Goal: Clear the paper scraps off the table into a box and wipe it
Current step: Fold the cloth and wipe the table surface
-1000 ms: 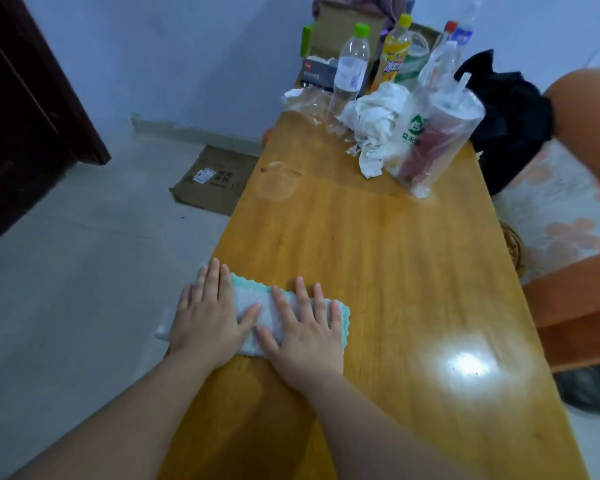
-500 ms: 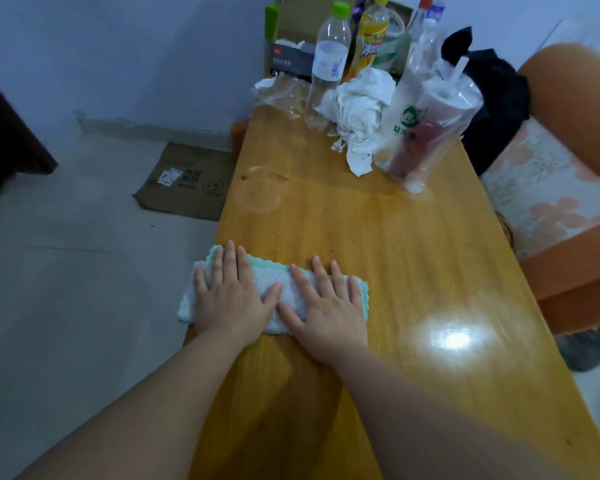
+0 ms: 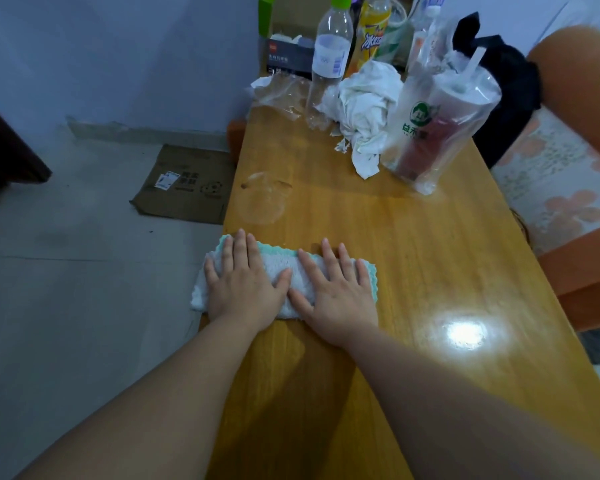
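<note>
Both hands are flat and spread wide: the left hand point(image 3: 245, 284) and right hand point(image 3: 338, 289) press palms-down, side by side, thumbs nearly touching, on a folded cloth point(image 3: 293, 271). Nothing is gripped; the fingers simply pin it to the surface point(image 3: 413, 254). The cloth sits at the left edge of the surface, one end overhanging slightly. It looks fluffy and white, with a scalloped teal border along its far side.

To wipe well from here, I'd judge even pressure through both palms is the key, pushing in straight overlapping lanes and keeping the cloth folded so it doesn't bunch.

Just ahead lies a faint ring-shaped smear point(image 3: 262, 199) on the glossy, yellowish wood grain, likely the next target. Farther off, crumpled white paper scraps point(image 3: 364, 109) sit soft and creased among a clear plastic bottle point(image 3: 329, 60) and a bagged drink cup point(image 3: 437, 123) in thin, crinkly film. An open cardboard box point(image 3: 291, 39) stands at the far end, so the clearing part looks unfinished.
</note>
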A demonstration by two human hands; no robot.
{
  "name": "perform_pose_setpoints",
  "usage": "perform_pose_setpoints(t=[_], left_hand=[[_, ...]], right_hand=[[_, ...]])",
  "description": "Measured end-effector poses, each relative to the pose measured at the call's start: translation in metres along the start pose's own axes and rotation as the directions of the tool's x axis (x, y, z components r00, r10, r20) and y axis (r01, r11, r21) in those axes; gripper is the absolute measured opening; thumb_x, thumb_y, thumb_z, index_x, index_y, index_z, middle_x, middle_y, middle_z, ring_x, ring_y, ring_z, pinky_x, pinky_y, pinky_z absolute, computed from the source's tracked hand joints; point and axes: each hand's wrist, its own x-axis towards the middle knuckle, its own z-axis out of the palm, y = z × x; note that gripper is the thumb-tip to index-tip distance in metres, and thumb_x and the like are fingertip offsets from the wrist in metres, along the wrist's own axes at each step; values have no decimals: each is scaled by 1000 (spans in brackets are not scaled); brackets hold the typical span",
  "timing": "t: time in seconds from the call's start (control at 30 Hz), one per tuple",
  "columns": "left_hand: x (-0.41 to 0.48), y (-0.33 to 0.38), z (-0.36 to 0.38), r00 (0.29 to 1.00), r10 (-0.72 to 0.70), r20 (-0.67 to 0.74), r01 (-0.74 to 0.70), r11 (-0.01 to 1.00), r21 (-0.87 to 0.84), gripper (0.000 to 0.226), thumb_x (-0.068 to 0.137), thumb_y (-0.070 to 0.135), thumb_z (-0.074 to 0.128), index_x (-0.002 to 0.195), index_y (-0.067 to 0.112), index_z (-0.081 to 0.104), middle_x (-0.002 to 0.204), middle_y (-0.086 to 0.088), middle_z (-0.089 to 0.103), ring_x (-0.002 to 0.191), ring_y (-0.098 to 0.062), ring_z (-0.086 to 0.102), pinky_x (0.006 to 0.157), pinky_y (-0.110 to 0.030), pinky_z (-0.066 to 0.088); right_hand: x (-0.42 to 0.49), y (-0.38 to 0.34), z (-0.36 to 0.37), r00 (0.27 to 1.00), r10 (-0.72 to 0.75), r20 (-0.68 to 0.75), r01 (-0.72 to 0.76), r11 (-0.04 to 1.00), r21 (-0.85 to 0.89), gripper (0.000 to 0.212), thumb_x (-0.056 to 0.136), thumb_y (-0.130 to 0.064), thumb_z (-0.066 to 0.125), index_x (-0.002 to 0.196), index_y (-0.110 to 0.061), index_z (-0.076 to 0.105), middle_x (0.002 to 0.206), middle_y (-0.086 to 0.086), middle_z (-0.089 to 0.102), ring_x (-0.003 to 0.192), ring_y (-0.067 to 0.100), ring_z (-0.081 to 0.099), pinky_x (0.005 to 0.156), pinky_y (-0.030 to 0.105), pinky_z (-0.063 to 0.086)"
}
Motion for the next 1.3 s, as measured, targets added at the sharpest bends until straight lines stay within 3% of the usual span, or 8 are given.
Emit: perform_pose_setpoints(t=[0.63,0.83,1.0,1.3], left_hand=[[154,14,-9,1000,-23,-8,23,1000,7,83,89,65,19,149,13,-2,160,-4,-3,147,-21,-4,119,-45,4],[195,22,-12,998,-67,-20,67,998,20,81,89,64,17,150,15,-2,160,-1,-8,147,-21,-6,116,-54,8],[223,27,-12,998,-20,-57,24,997,75,72,91,59,12,150,20,0,160,1,-8,147,-22,-10,116,-55,1],[246,32,-13,995,-78,-57,80,996,32,70,93,57,15,150,18,3,160,0,-2,147,-23,-5,118,-51,3]], right_hand=[[158,22,-26,996,-86,25,87,996,-20,67,87,-69,16,148,-43,4,161,-2,-2,148,23,-9,119,47,-6],[209,31,-37,990,-137,41,139,989,-55,66,87,-68,16,147,-44,3,161,-2,-2,148,22,-8,119,46,-5],[240,34,-41,989,-143,45,146,987,-69,64,88,-66,18,147,-45,4,161,-3,-3,148,22,-8,119,46,-4],[270,39,-44,980,-198,30,199,978,-60,64,89,-65,18,148,-43,5,161,-1,-3,148,22,-8,119,46,-5]])
